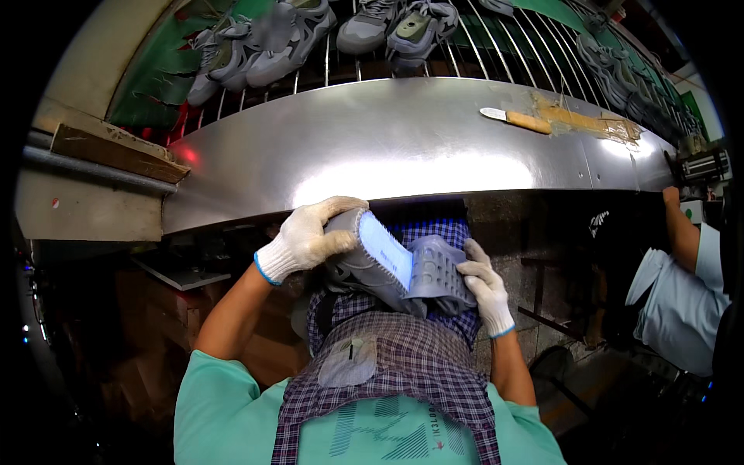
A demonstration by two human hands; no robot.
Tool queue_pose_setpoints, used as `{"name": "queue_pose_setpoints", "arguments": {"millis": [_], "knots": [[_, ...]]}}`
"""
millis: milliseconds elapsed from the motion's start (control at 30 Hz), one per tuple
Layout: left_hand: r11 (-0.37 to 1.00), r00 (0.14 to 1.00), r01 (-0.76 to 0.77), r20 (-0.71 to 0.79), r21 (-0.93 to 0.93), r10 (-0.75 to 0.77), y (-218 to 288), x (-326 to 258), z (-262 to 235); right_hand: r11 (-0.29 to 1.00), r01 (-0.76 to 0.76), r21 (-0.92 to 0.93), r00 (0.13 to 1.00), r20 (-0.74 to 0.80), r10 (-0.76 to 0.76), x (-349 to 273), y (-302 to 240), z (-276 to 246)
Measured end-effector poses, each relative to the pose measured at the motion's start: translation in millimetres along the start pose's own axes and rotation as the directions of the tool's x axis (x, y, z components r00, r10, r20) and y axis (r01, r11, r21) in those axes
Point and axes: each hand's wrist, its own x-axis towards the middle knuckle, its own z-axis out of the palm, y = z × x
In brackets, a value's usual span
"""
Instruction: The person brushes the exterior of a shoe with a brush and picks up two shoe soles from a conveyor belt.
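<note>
Over my lap, my left hand point(306, 239), in a white knit glove, grips one end of a grey shoe upper point(358, 271). The upper's bottom faces up and looks bright bluish white, with stitching along its edge. Against its other end lies a grey sole point(435, 273) with rows of round recesses. My right hand point(487, 293), gloved too, has its fingers closed on the sole's right edge. Whether the sole is joined to the upper at the overlap I cannot tell. A checked apron point(395, 341) lies under both pieces.
Ahead runs a shiny metal ledge point(372, 147). A wooden-handled knife point(515, 120) rests there beside peeling brown tape point(593, 122). Beyond it, several grey shoes point(291, 46) stand on a rack of metal bars point(474, 39). Another person's arm point(682, 232) reaches in at right.
</note>
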Motion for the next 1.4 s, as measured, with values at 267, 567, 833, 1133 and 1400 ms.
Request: {"name": "queue_pose_setpoints", "arguments": {"millis": [267,567,833,1133,1400], "knots": [[0.951,0.972,-0.231,-0.082,-0.207,0.218,54,73,37,0.936,0.331,-0.118,0.754,0.629,-0.187,31,-174,34],[0.931,0.937,-0.349,-0.028,-0.104,0.348,87,-58,70,0.719,0.627,-0.3,0.746,0.498,-0.442,13,-182,42],[0.82,0.772,-0.572,-0.335,0.002,0.539,71,-17,77,0.804,0.523,-0.283,0.823,0.415,-0.389,49,-190,45],[0.873,0.901,-0.41,-0.262,-0.263,0.345,70,9,70,0.885,0.39,-0.256,0.846,0.479,-0.234,85,-186,23],[0.898,0.974,-0.188,-0.193,-0.397,0.118,80,13,56,0.958,0.199,-0.206,0.902,0.421,-0.097,103,-198,29]]}}
